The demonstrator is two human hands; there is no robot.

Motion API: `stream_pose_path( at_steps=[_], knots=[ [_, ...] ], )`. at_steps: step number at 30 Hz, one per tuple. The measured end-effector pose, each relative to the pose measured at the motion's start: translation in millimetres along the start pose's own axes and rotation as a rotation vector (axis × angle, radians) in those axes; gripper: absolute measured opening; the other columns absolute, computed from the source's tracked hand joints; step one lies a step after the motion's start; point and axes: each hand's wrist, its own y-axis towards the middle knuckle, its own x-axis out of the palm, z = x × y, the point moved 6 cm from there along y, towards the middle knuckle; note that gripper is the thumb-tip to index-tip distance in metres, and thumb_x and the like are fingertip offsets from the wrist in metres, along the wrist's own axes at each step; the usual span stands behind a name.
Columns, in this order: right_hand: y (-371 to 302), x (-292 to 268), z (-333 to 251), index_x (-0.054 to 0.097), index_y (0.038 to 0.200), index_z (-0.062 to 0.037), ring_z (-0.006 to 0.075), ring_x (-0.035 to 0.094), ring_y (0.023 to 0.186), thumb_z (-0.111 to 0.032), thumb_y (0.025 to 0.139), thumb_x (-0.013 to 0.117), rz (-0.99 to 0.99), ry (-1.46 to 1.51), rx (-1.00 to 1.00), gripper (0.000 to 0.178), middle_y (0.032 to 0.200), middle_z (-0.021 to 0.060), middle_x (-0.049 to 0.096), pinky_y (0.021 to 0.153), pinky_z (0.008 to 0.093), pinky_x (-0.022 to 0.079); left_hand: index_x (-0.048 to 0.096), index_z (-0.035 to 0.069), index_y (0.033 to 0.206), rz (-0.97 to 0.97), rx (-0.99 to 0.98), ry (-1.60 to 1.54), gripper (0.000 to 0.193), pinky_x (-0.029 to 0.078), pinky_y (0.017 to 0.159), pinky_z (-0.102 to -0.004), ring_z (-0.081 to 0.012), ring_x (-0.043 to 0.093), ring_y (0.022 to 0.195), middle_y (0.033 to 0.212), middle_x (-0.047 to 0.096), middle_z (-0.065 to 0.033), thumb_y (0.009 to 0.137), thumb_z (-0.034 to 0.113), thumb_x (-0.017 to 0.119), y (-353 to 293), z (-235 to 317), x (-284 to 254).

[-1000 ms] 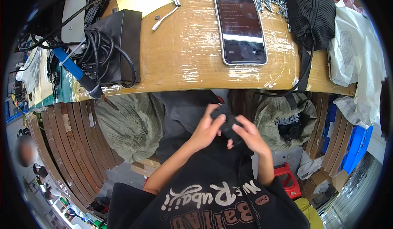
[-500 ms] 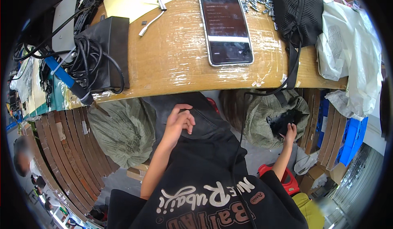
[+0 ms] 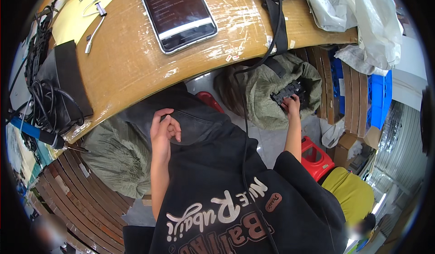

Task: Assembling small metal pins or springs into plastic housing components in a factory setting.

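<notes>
- Left hand (image 3: 165,129): above the person's dark trousers (image 3: 192,124), fingers loosely half curled, with nothing seen in the grip; well apart from the surface's front edge.
- Right hand (image 3: 291,104): in the mouth of the open sack (image 3: 258,102), inside its rim, fingers bent at the black plastic parts (image 3: 287,91); whether they have hold of one cannot be told.
- The black plastic parts lie within the open sack, below the surface's front edge, toward its right corner.
- Table (image 3: 122,68): wooden surface showing between the black box (image 3: 72,77), by the left front corner, and the phone (image 3: 179,18), set back from the front edge.
- Strap (image 3: 282,29): crosses the front edge above the open sack.
- Black cable (image 3: 245,127): hangs between the two hands.
- Red stool (image 3: 317,163): beside the right forearm, which passes between stool and trousers.
</notes>
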Motion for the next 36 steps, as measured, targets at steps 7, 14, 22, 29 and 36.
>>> stream_pose_path(
  at_steps=[7,14,22,29,36],
  knots=[
    [2,-3,15,0.037,0.099,-0.0050,0.0206,0.058,0.055,0.003,0.068,0.060,0.081,-0.188,-0.028,0.039,0.076,0.0102,0.055,0.047,0.0294,0.049,0.044,0.004,0.104,0.008,0.003,0.008,0.019,0.036,0.045,-0.0212,-0.0108,0.045,0.046,0.061,0.049,-0.0056,0.090,0.015,0.038,-2,-1,-1],
    [-5,-2,20,0.038,0.095,-0.0048,0.0204,0.058,0.050,-0.007,0.067,0.067,0.162,-0.389,-0.133,0.040,0.071,0.0109,0.055,0.045,0.0300,0.046,0.044,0.004,0.104,0.013,0.012,0.003,0.019,0.036,0.044,-0.0208,-0.0106,0.044,0.045,0.061,0.049,-0.0057,0.090,0.015,0.038,-1,-3,-1],
    [12,-27,-30,0.051,0.088,-0.0041,0.0227,0.056,0.069,-0.021,0.069,0.067,0.409,-0.536,-0.364,0.030,0.071,0.0081,0.056,0.069,0.0334,0.044,0.045,0.004,0.103,0.011,0.015,0.021,0.019,0.035,0.043,-0.0209,-0.0104,0.044,0.045,0.060,0.048,-0.0052,0.090,0.015,0.038,0,-1,-1],
    [44,-22,-46,0.050,0.109,-0.0161,0.0313,0.049,0.095,-0.042,0.073,0.059,0.448,-0.822,-0.429,0.045,0.102,0.0121,0.053,0.083,0.0418,0.039,0.045,0.003,0.103,0.008,0.035,0.017,0.019,0.035,0.043,-0.0210,-0.0103,0.043,0.044,0.059,0.048,-0.0053,0.090,0.015,0.037,2,2,2],
    [34,14,-17,0.045,0.118,-0.0261,0.0361,0.038,0.113,-0.043,0.072,0.057,0.378,-0.962,-0.173,0.050,0.125,0.0121,0.041,0.087,0.0548,0.033,0.046,0.003,0.101,0.028,0.002,-0.016,0.018,0.036,0.041,-0.0212,-0.0108,0.044,0.043,0.059,0.050,-0.0069,0.089,0.014,0.039,2,-1,2]
  ],
)
